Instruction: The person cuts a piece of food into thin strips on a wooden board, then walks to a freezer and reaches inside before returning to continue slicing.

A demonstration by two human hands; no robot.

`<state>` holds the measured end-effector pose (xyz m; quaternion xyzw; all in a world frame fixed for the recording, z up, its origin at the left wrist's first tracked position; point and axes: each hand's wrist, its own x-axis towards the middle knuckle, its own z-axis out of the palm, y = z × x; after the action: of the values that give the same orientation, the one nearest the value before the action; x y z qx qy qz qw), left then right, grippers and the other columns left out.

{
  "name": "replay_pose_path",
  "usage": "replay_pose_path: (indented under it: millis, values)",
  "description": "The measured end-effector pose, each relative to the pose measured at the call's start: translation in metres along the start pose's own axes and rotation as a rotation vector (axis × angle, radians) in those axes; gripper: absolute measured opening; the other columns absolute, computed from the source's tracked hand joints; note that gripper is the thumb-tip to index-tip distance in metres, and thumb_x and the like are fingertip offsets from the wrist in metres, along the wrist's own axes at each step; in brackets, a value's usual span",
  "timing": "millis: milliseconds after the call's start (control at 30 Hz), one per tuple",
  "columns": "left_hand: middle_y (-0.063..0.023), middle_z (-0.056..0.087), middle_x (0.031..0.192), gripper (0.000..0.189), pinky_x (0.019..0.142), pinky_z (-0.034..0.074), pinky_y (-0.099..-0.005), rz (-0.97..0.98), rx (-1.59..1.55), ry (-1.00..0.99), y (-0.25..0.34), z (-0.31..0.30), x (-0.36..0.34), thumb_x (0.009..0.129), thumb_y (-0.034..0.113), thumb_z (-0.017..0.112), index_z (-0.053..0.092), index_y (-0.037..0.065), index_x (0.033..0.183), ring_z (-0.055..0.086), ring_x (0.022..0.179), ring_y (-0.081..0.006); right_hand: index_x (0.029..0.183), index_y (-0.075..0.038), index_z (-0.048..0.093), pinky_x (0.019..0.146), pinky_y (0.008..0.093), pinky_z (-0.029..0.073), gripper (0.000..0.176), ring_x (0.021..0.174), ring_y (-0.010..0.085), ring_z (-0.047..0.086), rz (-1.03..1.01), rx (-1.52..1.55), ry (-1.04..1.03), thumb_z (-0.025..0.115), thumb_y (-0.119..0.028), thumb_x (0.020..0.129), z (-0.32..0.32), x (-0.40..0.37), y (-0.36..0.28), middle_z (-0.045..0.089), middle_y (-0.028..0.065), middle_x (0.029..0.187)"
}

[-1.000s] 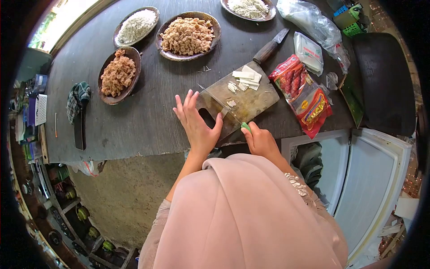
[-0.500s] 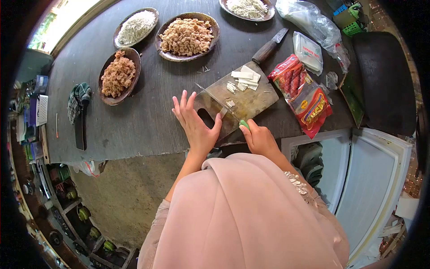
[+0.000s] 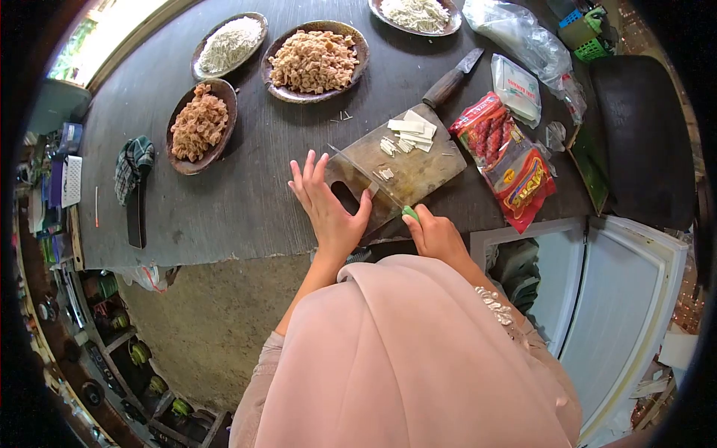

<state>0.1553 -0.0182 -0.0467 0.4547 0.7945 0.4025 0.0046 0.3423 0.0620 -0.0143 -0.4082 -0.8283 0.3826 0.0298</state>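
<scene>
My right hand (image 3: 438, 237) is closed round the green handle of a thin knife (image 3: 366, 173), whose blade lies diagonally over the wooden cutting board (image 3: 429, 168). Left of the blade, my left hand (image 3: 334, 216) is spread, fingers apart, its thumb near a small pale piece on the board beside the handle hole. Right of the blade sit a few small cut bits (image 3: 385, 174), a little heap of thin sticks (image 3: 389, 146) and several flat white slabs (image 3: 413, 130).
Plates of pale strips (image 3: 230, 45), tan cubes (image 3: 314, 61) and brownish pieces (image 3: 199, 124) stand behind and left. A larger knife (image 3: 452, 78) lies behind the board. A red packet (image 3: 506, 160) and plastic bags (image 3: 515, 89) lie right. An open white door (image 3: 627, 299) is below right.
The knife blade and my right hand have shifted very slightly, with the blade still across the board. My left hand has stayed nearly in place.
</scene>
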Motion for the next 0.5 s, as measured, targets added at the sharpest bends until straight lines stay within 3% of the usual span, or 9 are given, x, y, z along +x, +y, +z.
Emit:
replay_pose_path:
  millis: [500]
  values:
    - [-0.0183, 0.030, 0.159, 0.091, 0.120, 0.005, -0.0673, 0.001, -0.024, -0.008, -0.0006, 0.0008, -0.0021, 0.078, 0.023, 0.082, 0.031, 0.007, 0.151, 0.011, 0.153, -0.0478, 0.098, -0.004, 0.052, 0.065, 0.0602, 0.050, 0.036, 0.074, 0.0517, 0.065, 0.044, 0.000, -0.037, 0.049, -0.038, 0.106, 0.0008, -0.0043, -0.0033, 0.065, 0.0287, 0.072]
